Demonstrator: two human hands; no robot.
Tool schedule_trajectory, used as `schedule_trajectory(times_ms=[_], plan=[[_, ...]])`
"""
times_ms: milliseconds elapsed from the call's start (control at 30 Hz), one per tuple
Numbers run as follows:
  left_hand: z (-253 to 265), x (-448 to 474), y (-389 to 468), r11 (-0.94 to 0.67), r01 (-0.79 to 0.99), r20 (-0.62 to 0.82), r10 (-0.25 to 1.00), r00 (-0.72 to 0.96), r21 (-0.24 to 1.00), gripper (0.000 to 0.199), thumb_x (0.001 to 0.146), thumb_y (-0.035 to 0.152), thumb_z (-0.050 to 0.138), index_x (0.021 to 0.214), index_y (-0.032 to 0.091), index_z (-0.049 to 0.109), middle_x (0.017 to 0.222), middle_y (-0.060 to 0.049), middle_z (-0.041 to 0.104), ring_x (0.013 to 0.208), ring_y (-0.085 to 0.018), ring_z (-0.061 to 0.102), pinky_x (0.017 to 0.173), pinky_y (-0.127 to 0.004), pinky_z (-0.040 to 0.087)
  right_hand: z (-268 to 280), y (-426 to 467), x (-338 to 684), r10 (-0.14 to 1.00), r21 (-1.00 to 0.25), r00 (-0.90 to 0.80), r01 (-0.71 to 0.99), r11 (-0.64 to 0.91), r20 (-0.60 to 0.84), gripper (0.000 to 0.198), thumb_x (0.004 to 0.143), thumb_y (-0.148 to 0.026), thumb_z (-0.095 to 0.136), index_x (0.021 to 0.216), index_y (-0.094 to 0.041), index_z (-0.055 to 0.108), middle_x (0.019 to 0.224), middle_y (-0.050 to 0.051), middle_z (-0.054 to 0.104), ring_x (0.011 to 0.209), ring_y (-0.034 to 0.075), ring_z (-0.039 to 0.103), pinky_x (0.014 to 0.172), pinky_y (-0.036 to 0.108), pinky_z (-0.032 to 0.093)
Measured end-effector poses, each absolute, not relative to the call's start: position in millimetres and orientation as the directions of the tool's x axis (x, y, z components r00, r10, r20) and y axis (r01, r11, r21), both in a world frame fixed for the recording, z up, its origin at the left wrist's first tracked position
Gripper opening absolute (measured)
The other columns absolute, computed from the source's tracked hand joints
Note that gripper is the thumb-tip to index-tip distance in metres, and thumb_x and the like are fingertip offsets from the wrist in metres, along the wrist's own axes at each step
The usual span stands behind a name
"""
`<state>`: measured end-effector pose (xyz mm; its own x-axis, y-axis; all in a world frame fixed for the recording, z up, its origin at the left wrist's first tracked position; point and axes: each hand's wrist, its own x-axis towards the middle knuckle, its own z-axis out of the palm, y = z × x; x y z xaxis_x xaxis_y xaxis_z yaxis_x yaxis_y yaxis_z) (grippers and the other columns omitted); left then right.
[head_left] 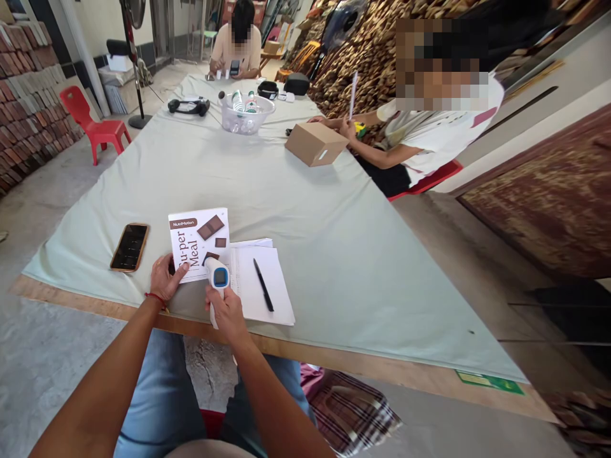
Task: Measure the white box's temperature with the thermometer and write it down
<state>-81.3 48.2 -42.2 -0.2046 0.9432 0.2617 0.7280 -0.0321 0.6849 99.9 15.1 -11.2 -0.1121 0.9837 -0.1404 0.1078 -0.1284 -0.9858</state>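
Observation:
My left hand (167,277) grips the lower left corner of a white box or packet (200,242) printed with brown bars and the words "NutriMotion" and "Meal". A red string circles that wrist. In my right hand (229,312) is a white infrared thermometer (219,273) with a blue-rimmed screen, its head in front of the packet's lower right corner. Whether it touches the packet I cannot tell. Right of the packet lie sheets of white paper (281,299), a black pen (263,284) resting on them. A phone (130,247) lies left of my left hand.
A brown cardboard box (316,143) stands near a seated person at the right. Farther back are a clear plastic basin (243,121) with bottles and a black headset-like device (188,107). Another person sits at the table's far end. The table's wooden edge (344,360) runs before me.

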Motion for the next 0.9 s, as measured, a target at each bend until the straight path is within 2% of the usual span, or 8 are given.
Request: schedule_trajectory(times_ms=[200,433,900], plan=[[-41,-82,49,-0.043,0.739,0.256,0.95,-0.178,0.672,0.051,0.087,0.061,0.038,0.092,0.018,0.064,0.084,-0.009,0.066,0.085,-0.027,0.059,0.083,-0.043,0.045,-2,17,98,0.981,-0.977,-0.1,0.157,-0.146,-0.163,0.032,0.079,-0.05,0.047,0.062,-0.023,0.048,0.051,-0.002,0.052,0.052,0.016,0.05,0.052,0.028,0.04],[-42,-82,49,-0.07,0.731,0.276,0.947,-0.166,0.679,0.051,0.087,0.06,0.039,0.093,0.017,0.065,0.086,-0.009,0.067,0.086,-0.027,0.06,0.083,-0.042,0.046,3,17,98,0.978,-0.966,-0.12,0.215,-0.142,-0.17,0.033,0.079,-0.052,0.044,0.063,-0.024,0.048,0.05,-0.001,0.053,0.052,0.017,0.051,0.054,0.029,0.04],[-34,-82,48,-0.064,0.741,0.27,0.949,-0.161,0.668,0.054,0.086,0.062,0.037,0.094,0.017,0.066,0.079,-0.008,0.064,0.078,-0.026,0.058,0.076,-0.04,0.046,0,16,100,0.977,-0.969,-0.104,0.186,-0.163,-0.184,0.031,0.08,-0.051,0.047,0.065,-0.024,0.047,0.05,-0.002,0.054,0.052,0.017,0.052,0.053,0.029,0.041]])
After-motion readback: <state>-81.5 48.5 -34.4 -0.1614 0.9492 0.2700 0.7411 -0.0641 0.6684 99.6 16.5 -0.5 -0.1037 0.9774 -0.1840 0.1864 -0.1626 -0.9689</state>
